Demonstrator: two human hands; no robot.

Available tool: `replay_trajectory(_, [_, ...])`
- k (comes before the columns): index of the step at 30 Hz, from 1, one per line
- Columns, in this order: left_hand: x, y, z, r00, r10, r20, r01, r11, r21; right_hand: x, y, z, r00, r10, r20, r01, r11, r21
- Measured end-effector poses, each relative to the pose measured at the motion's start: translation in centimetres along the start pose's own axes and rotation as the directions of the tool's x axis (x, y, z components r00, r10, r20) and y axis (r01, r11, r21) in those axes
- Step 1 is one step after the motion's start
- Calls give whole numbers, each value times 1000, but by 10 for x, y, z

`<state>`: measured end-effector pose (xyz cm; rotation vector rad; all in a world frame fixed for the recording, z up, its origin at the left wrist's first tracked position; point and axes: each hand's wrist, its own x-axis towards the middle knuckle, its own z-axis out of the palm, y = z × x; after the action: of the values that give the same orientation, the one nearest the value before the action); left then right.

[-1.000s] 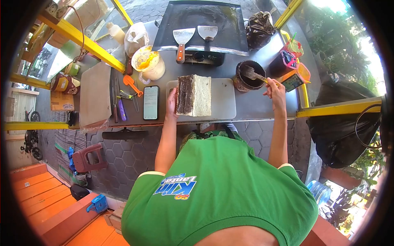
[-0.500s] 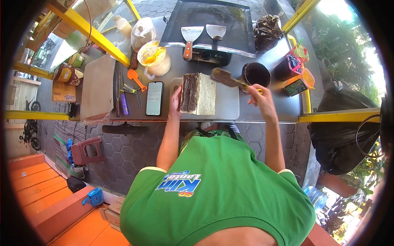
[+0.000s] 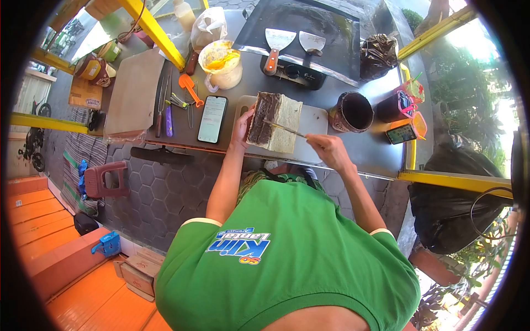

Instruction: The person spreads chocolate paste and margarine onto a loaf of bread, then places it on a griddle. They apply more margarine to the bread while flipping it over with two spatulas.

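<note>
A thick block of white bread (image 3: pixel 285 124) stands on a pale cutting board (image 3: pixel 316 122), with dark chocolate-like spread (image 3: pixel 263 118) along its left part. My left hand (image 3: pixel 242 128) grips the bread's left side. In my closed right hand (image 3: pixel 329 150) is a spreading spatula (image 3: pixel 284 127), seen nearly edge-on, its blade tip on the dark spread. To the right of the board stands an open tub (image 3: pixel 351 112) with dark spread coating its inside.
Behind the board, two scrapers (image 3: pixel 280 39) lie on a black griddle (image 3: pixel 331 22). A tub of yellow spread (image 3: pixel 221 65), a phone (image 3: pixel 212 119), an orange scoop (image 3: pixel 191 90) and knives (image 3: pixel 168 118) are to the left. Colourful containers (image 3: pixel 395 107) line the right edge.
My right hand has brought the spatula left and down from beside the dark tub onto the bread. My left hand stays on the bread. The whole view has tilted slightly.
</note>
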<state>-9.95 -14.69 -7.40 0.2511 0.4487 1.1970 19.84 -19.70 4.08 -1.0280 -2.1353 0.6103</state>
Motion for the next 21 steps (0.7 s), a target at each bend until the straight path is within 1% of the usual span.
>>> replay_trajectory(1, [-1, -1, 0, 1000, -10, 8, 10, 1000, -2, 5, -6, -6, 1000, 4, 6, -4, 1000, 1])
replay_trajectory(3, [-3, 0, 2, 1000, -18, 18, 19, 999, -29, 20, -12, -19, 971, 224, 79, -224, 975, -5])
replay_trajectory(4, [-3, 0, 3, 999, -26, 29, 27, 998, -51, 26, -6, -16, 976, 210, 49, -209, 978, -28])
replay_trajectory(5, [-4, -1, 4, 999, -31, 29, 33, 998, -58, 29, 0, -12, 975, 216, 52, -215, 976, -33])
replay_trajectory(7, [-5, 1, 8, 998, -28, 62, 31, 999, -36, 34, 6, -6, 998, 54, 15, -52, 993, -109])
replay_trajectory(8, [-6, 3, 11, 995, -27, 100, 31, 999, -38, 30, 5, -7, 999, 50, 21, -47, 993, -109])
replay_trajectory(10, [-3, 1, 4, 998, -9, 69, 11, 999, -32, 25, -6, -16, 960, 37, 277, 29, 973, -229])
replay_trajectory(11, [-3, 0, 0, 999, -1, 37, 2, 1000, -22, 26, -7, -19, 958, 30, 285, 37, 973, -226])
replay_trajectory(13, [-4, 1, 5, 999, 2, 40, 0, 999, -34, 26, -10, -22, 978, -55, 203, 77, 992, -103])
replay_trajectory(14, [-4, 2, 7, 999, -3, 48, 5, 999, -40, 29, -10, -23, 986, -62, 156, 78, 992, -99])
replay_trajectory(15, [-4, 1, 7, 999, -5, 47, 7, 999, -46, 33, -8, -21, 985, -58, 160, 75, 992, -100])
replay_trajectory(17, [-4, 2, 7, 998, -13, 68, 18, 997, -75, 41, -6, -14, 996, -50, 80, 62, 985, -160])
replay_trajectory(19, [-3, 2, 5, 997, -9, 81, 16, 996, -92, 38, -5, -9, 994, -61, 87, 74, 984, -164])
replay_trajectory(21, [-4, 1, 3, 999, 2, 53, 1, 998, -64, 25, -11, -11, 958, 5, 288, 66, 969, -236])
